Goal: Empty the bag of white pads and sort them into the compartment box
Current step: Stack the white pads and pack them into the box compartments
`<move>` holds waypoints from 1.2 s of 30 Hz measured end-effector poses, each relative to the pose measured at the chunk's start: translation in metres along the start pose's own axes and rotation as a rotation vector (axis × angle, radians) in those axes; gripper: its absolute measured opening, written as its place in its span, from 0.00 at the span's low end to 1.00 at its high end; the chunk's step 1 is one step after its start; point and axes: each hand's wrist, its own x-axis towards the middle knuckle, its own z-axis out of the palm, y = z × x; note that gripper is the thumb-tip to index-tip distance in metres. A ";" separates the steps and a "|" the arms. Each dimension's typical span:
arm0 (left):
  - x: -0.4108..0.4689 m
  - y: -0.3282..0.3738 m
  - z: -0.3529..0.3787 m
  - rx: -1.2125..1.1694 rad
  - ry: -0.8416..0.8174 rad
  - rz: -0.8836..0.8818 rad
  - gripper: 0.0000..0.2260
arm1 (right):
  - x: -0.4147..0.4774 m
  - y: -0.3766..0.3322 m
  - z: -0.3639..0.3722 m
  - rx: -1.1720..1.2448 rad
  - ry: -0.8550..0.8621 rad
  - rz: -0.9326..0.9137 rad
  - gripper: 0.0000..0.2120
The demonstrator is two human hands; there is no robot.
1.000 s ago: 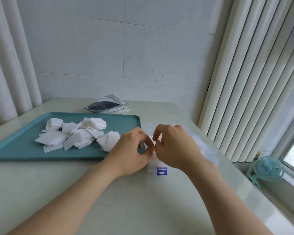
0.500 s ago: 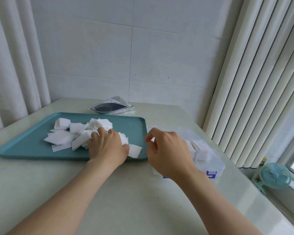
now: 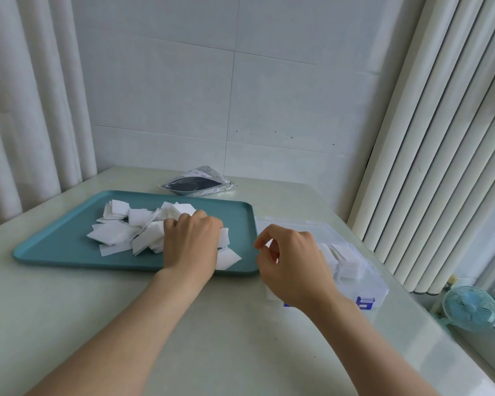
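Pale table (image 3: 212, 344) by tiled wall, left hand (image 3: 190, 244) gripping white pads (image 3: 117, 235) on teal tray (image 3: 55, 250) near the right edge — right hand (image 3: 293, 267) loosely curled, empty, over clear compartment box (image 3: 375, 284), bag (image 3: 197, 185) beyond.

Tray (image 3: 55, 247): one. Bag (image 3: 196, 185): one. Compartment box (image 3: 377, 284): one, with two blue latches (image 3: 365, 302), one partly hidden. Fan (image 3: 469, 308): one. Hands: two, left hand (image 3: 190, 244) and right hand (image 3: 292, 270). White pads (image 3: 117, 235): one overlapping heap, well over a dozen, exact count not determinable. Pads stacked in the box: count unclear.
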 end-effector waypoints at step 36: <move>-0.012 0.029 -0.044 -1.695 -0.823 -0.158 0.08 | -0.001 -0.002 0.003 0.137 0.126 -0.274 0.30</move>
